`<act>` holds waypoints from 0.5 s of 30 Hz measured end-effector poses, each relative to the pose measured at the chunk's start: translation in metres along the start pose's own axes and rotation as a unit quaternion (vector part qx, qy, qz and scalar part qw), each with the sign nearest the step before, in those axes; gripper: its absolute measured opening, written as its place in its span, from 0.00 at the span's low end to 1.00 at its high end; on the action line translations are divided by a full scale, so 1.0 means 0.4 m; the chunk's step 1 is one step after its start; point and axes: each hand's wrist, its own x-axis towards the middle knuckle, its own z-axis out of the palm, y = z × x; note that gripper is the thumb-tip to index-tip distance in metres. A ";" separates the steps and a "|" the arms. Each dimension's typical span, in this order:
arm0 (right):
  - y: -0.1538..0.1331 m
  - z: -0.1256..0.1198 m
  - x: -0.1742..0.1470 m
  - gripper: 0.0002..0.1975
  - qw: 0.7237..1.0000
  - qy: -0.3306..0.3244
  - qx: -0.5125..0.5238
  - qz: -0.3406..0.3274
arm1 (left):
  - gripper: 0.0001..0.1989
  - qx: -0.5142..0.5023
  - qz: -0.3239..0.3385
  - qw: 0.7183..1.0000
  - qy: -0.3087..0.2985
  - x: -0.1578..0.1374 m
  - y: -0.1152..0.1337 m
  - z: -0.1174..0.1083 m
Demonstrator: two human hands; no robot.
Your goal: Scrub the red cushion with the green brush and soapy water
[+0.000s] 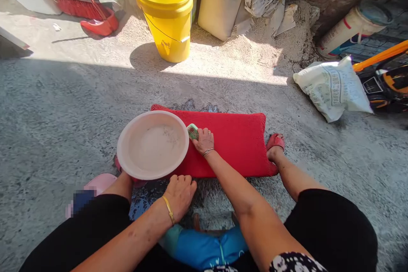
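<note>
A red, wet-looking cloth with gathered side edges lies stretched flat over something low and rectangular between my feet. A pale pink basin with cloudy water in it stands on its left end. My right hand is closed around a green scrubbing brush, pressed to the cloth close beside the basin's rim. Nearer to me, my left hand is curled at the cloth's front edge, below the basin. Its fingertips are hidden, so anything in its grasp cannot be seen.
Wet concrete surrounds the cloth. A yellow bucket stands ahead, with a red broom, a dustpan and large sacks nearby. At right lie a white printed bag and an orange-black machine. A blue bundle sits in front of my body.
</note>
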 end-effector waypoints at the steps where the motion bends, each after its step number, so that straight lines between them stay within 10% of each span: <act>1: 0.027 -0.005 0.006 0.20 1.000 0.001 -0.004 0.004 | 0.17 -0.001 -0.004 1.000 -0.004 0.002 0.000 -0.011; 6: 0.358 -0.074 0.000 0.26 0.979 0.062 0.039 0.188 | 0.18 0.001 0.005 0.999 -0.033 0.014 0.015 -0.030; 10: 0.646 -0.169 -0.084 0.29 0.895 0.139 0.082 0.416 | 0.18 0.009 0.024 0.999 -0.046 0.022 0.027 -0.008; 15: 0.734 -0.218 -0.189 0.31 0.862 0.165 0.092 0.470 | 0.17 0.013 0.030 0.999 -0.022 0.023 0.030 0.011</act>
